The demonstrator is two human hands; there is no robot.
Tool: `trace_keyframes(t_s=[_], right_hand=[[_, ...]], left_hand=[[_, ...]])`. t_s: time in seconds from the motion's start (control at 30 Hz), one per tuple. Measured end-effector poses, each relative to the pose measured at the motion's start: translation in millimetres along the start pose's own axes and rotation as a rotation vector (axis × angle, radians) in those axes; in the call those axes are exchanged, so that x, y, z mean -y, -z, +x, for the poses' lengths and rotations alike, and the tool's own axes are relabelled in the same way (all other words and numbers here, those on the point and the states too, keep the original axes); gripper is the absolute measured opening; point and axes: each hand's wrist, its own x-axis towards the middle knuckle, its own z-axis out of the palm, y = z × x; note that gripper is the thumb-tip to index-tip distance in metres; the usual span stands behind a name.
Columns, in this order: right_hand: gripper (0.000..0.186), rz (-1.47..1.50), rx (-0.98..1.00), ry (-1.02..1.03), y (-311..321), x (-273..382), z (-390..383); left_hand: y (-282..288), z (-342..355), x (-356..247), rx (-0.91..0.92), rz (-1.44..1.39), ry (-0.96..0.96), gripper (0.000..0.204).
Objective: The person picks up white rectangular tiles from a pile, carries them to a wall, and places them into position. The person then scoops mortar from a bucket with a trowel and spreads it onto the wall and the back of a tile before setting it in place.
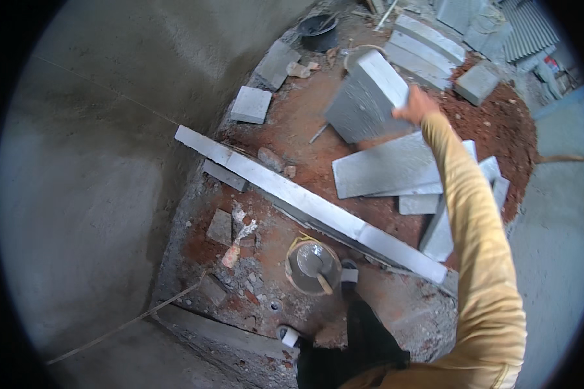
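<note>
My right hand [414,105], at the end of a yellow sleeve, grips the edge of a grey rectangular block [363,100] held on edge and tilted, slightly blurred. Below it several pale grey blocks [379,168] lie loosely overlapped on red soil. A long, low row of narrow blocks [292,201] runs diagonally across the middle, with a thin string [110,87] reaching from its left end across the wall. Nearer my feet sits a bucket of grey mortar [300,275] with a trowel [324,282] in it. My left hand is not in view.
Plastered walls [78,188] rise at the left. At the back are a black bucket [318,39], stacked blocks [422,55] and corrugated sheets [525,32]. A red soil heap [506,129] lies at the right. Rubble [217,227] and another string [130,322] are at the lower left.
</note>
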Motion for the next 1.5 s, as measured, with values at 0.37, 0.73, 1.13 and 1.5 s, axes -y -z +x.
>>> trace_keyframes(t_s=[0.37, 0.73, 1.13, 1.5], right_hand=[[0.091, 0.172, -0.095, -0.302, -130.6, -68.3, 94.6], [0.060, 0.206, -0.021, -0.053, -124.8, -48.4, -154.3], [0.058, 0.170, 0.591, -0.471, -99.5, -16.6, -607.9], [0.058, 0.275, 0.565, 0.079, -119.9, -40.7, -528.1]], left_hand=[[-97.6, -67.7, -29.4, 0.263, 0.071, 0.322, 0.042], [-101.2, -13.3, 2.4, 0.380, -0.030, 0.194, 0.035], [-3.4, 111.7, 91.2, 0.229, -0.608, -0.109, 0.026], [-68.6, -97.2, 227.2, 0.067, 0.228, -0.762, 0.056]])
